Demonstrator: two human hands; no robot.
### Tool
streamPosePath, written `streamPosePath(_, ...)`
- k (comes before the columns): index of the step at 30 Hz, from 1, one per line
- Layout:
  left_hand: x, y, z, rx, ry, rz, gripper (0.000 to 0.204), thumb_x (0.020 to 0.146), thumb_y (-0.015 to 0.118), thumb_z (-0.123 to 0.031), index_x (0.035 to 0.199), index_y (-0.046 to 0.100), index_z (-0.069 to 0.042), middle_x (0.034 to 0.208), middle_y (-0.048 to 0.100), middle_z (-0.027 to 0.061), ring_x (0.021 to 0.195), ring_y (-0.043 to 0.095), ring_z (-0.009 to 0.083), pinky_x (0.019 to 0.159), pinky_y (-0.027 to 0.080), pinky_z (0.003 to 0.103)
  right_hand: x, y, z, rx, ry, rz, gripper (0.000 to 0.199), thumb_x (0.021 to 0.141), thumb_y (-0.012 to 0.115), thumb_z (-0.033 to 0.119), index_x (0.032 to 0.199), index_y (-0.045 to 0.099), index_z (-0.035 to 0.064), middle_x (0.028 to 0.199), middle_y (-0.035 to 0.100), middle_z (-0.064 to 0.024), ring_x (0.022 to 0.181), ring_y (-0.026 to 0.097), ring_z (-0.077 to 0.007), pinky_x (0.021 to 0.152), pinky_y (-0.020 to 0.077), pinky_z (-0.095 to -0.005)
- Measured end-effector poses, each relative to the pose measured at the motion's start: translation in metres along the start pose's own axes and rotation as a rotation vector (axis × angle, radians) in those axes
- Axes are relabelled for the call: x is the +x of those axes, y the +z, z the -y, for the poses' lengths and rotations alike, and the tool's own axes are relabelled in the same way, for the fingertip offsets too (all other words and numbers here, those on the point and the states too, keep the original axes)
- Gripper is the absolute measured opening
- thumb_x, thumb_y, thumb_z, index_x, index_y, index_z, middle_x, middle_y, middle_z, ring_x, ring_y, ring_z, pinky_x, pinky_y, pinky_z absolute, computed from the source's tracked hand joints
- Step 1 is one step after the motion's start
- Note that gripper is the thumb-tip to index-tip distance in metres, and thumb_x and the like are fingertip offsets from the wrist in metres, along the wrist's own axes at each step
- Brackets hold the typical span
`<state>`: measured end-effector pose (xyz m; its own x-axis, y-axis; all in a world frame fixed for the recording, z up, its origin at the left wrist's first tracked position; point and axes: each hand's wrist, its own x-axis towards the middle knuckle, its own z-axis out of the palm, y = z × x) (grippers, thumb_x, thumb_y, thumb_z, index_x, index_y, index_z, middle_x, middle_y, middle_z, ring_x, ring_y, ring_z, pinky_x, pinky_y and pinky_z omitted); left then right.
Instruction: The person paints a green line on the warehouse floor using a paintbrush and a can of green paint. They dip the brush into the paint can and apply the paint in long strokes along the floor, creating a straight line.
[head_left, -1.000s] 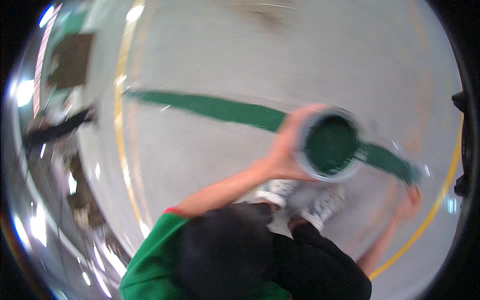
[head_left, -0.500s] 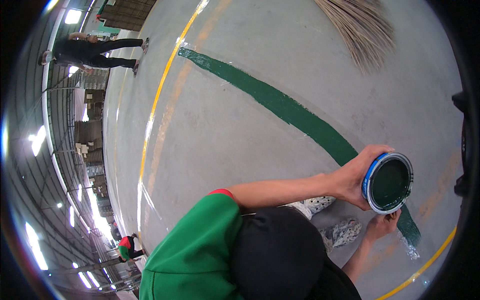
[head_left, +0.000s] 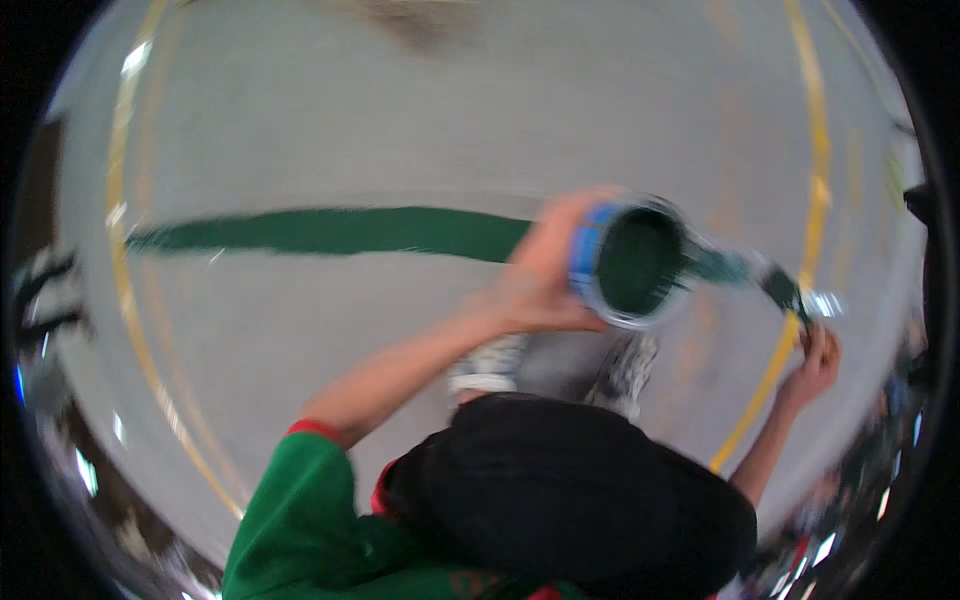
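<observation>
Gripping a green paint can [head_left: 632, 262], left hand [head_left: 540, 285] closed; right hand [head_left: 815, 362] clasps a paintbrush [head_left: 790, 292] above the green floor stripe [head_left: 340, 230]

I'm looking down on a pale grey concrete floor [head_left: 400, 120], a green painted stripe [head_left: 340, 230] crossing it, curved yellow lines [head_left: 125, 290] either side.
</observation>
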<state>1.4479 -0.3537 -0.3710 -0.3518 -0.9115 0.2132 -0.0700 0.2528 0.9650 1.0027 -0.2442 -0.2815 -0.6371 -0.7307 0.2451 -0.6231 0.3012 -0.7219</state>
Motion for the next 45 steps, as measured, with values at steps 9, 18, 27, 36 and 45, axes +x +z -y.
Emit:
streamPosePath(9,0.042,0.062,-0.005,-0.033,0.135,0.178,0.121,0.049,0.099,-0.021,0.148,0.033,-0.005,0.147,0.047,0.0178,0.139,0.046,0.0353,0.116,0.039,0.046,-0.004,0.018,0.191,0.241,-0.554,0.527,0.019,0.083,0.070,0.007,0.100,0.065,-0.0006,0.081,0.067,-0.0133,0.067,0.063,-0.0169,0.062,0.0525,-0.0289)
streamPosePath(18,0.074,0.121,-0.003,0.142,0.193,0.183,0.129,0.049,0.101,-0.035,0.151,0.028,-0.004,0.151,0.042,0.0181,0.139,0.046,0.0337,0.116,0.040,0.045,0.074,0.046,0.106,0.485,-0.718,0.615,0.022,0.089,0.063,0.003,0.110,0.063,-0.0025,0.086,0.066,-0.0141,0.065,0.062,-0.0115,0.055,0.0488,-0.0237)
streamPosePath(27,0.110,0.155,-0.063,0.270,0.108,0.051,0.131,0.047,0.101,-0.030,0.151,0.028,-0.001,0.149,0.043,0.0154,0.137,0.047,0.0292,0.116,0.037,0.042,0.166,0.024,0.073,1.041,-0.057,0.755,0.020,0.097,0.062,0.011,0.112,0.064,-0.0025,0.085,0.066,-0.0102,0.060,0.060,-0.0117,0.049,0.0458,-0.0220)
streamPosePath(36,0.097,0.233,-0.012,0.146,-0.005,-0.015,0.131,0.050,0.100,-0.029,0.151,0.021,-0.001,0.144,0.046,0.0177,0.133,0.051,0.0292,0.113,0.041,0.044,0.168,0.016,-0.034,1.277,0.365,0.672,0.015,0.096,0.064,0.010,0.108,0.064,-0.0004,0.087,0.068,-0.0107,0.063,0.063,-0.0164,0.050,0.0465,-0.0248)
streamPosePath(45,0.047,0.263,0.046,0.198,-0.176,-0.102,0.134,0.050,0.101,-0.032,0.153,0.020,-0.003,0.145,0.045,0.0173,0.135,0.049,0.0305,0.115,0.041,0.046,0.103,0.004,-0.183,1.126,0.624,0.326,0.015,0.097,0.062,0.008,0.111,0.061,0.0022,0.092,0.067,-0.0076,0.073,0.063,-0.0163,0.053,0.0455,-0.0278)
